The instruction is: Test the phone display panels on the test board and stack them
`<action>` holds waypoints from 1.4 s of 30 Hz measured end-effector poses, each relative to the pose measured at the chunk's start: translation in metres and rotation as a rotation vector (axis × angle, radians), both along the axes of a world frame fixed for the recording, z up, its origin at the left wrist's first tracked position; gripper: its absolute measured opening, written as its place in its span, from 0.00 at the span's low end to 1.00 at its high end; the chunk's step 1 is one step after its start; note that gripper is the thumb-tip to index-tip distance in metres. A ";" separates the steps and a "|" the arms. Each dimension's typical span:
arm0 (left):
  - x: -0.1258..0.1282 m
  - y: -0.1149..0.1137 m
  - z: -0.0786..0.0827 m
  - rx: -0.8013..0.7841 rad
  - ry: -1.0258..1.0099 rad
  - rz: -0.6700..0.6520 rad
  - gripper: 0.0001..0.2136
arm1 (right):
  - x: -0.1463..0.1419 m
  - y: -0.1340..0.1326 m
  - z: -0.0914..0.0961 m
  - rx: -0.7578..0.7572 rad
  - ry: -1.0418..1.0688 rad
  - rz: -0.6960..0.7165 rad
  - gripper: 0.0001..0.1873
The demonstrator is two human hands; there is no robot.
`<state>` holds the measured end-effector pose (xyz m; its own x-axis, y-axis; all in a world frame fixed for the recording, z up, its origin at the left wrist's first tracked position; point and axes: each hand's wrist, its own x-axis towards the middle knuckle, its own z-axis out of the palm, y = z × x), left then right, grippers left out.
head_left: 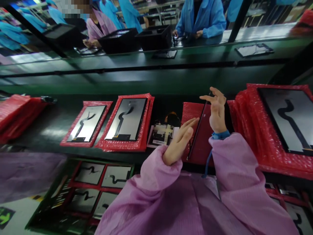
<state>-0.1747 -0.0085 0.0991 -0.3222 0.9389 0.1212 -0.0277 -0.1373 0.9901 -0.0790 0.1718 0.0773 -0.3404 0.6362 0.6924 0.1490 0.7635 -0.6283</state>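
A thin dark flat panel (198, 133), seen almost edge-on, is tilted up over a red bubble-wrap sheet (189, 109). At its far end, my right hand (217, 109) has its finger and thumb closed on the edge. My left hand (179, 142) is open, fingers straight and together, with the tips close by the panel's left side; whether they touch it I cannot tell. Just left of that hand lies a small dark electronic assembly (161, 134) with a label and tape. To the right, a display panel (290, 114) with a black flex cable rests on stacked red bubble-wrap sheets (254, 143).
Left on the bench are two display panels (85, 122) (128, 117) on red wrap, and more red sheets (21, 114). A green crate (51, 209) of panels stands below. Across the line, people in blue and pink smocks work beside black bins (118, 39).
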 end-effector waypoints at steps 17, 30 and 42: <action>-0.027 -0.079 -0.096 -0.273 1.294 0.510 0.17 | -0.005 -0.004 0.000 0.014 -0.002 -0.015 0.33; -0.027 -0.081 -0.101 -0.252 1.268 0.507 0.18 | -0.004 -0.006 -0.001 -0.043 0.009 0.010 0.31; -0.027 0.025 -0.022 0.068 -0.325 -0.152 0.29 | 0.004 -0.011 0.006 -0.098 -0.154 0.071 0.39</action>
